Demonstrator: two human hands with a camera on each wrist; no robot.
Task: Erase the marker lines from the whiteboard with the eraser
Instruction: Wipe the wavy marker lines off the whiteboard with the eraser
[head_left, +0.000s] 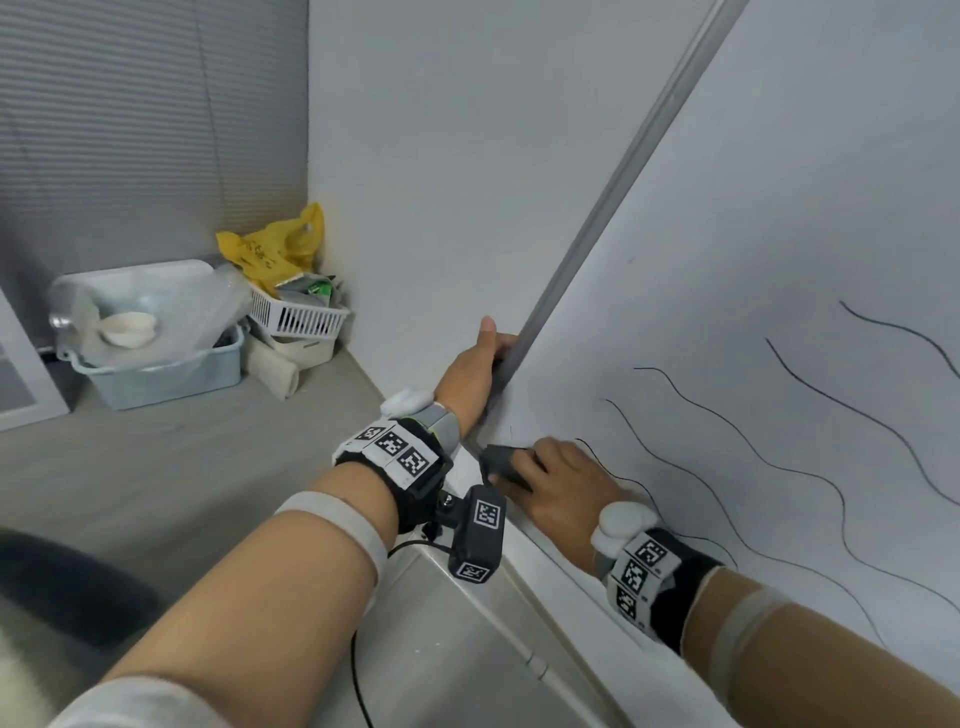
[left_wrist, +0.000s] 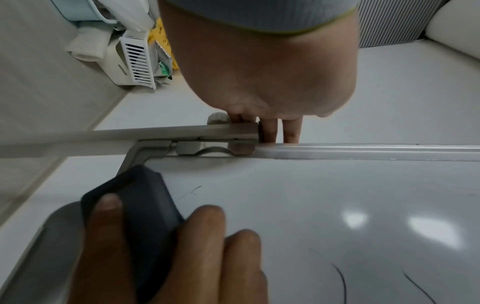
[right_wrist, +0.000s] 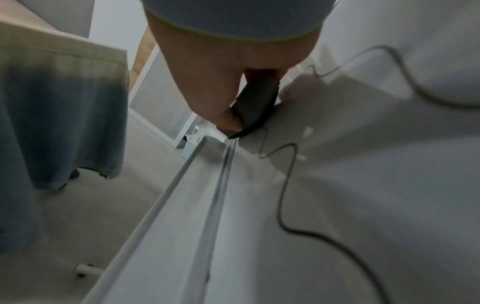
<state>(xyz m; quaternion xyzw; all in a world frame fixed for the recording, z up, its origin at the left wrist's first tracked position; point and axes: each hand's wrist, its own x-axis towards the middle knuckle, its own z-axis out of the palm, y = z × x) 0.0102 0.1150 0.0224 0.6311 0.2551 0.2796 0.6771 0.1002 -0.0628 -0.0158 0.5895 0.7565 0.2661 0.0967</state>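
Note:
The whiteboard (head_left: 727, 234) fills the right side, leaning away, with several wavy black marker lines (head_left: 810, 384) across its lower part. My right hand (head_left: 561, 488) grips a dark eraser (head_left: 501, 462) and presses it flat on the board near the lower left corner, by the end of the lowest line. My left hand (head_left: 470, 371) holds the board's grey left frame (head_left: 597, 218), fingers wrapped behind it. The left wrist view shows the eraser (left_wrist: 140, 205) under my right fingers (left_wrist: 200, 236) and the left fingers (left_wrist: 270, 131) behind the frame. In the right wrist view the eraser (right_wrist: 254, 107) sits beside a marker line (right_wrist: 283, 185).
A metal tray (head_left: 467, 623) runs along the board's bottom edge. On the floor at the back left stand a pale blue tub (head_left: 156, 364), a white slatted basket (head_left: 296, 317) and a yellow bag (head_left: 275, 249). A grey blind (head_left: 130, 130) covers the left wall.

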